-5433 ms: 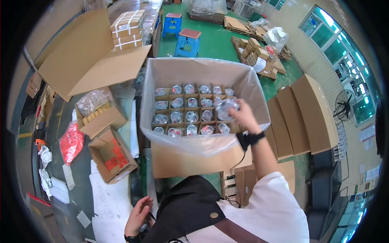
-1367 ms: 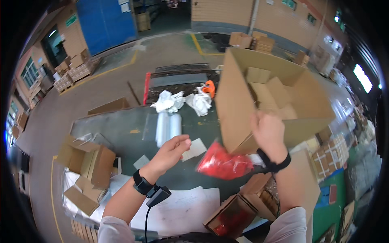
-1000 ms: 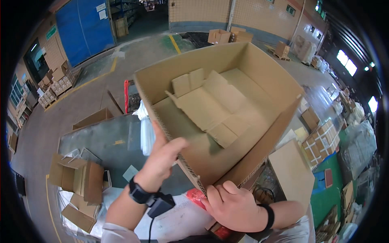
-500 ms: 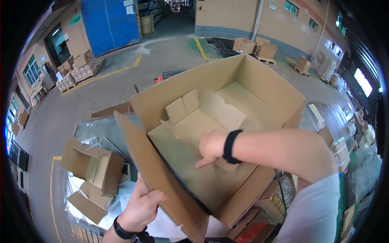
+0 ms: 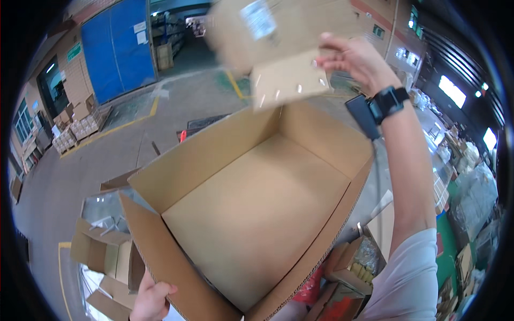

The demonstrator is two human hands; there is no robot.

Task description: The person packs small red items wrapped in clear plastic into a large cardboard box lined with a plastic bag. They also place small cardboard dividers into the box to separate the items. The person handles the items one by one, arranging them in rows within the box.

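A large open cardboard box (image 5: 251, 208) stands tilted before me, its inner floor bare. My left hand (image 5: 152, 297) is closed on the box's near-left wall, with the thumb over the rim. Raised above the far right corner, my right hand (image 5: 350, 59) has its fingers at the right edge of a folded piece of cardboard (image 5: 289, 75). That piece carries a white label and a row of shiny staples along its lower flap. It hangs over the box's far wall, blurred on its left, and its top runs out of view.
A smaller open carton (image 5: 110, 254) sits at the left over white wrapping. Right of the box are a carton with plastic-wrapped contents (image 5: 364, 262) and red material (image 5: 308, 289). Farther off, stacked boxes on a pallet (image 5: 80, 123) stand near a blue door (image 5: 119, 51).
My right hand has come up out of the box with the cardboard piece that lay inside. The box has shifted left and down in view; my left hand still grips its wall.
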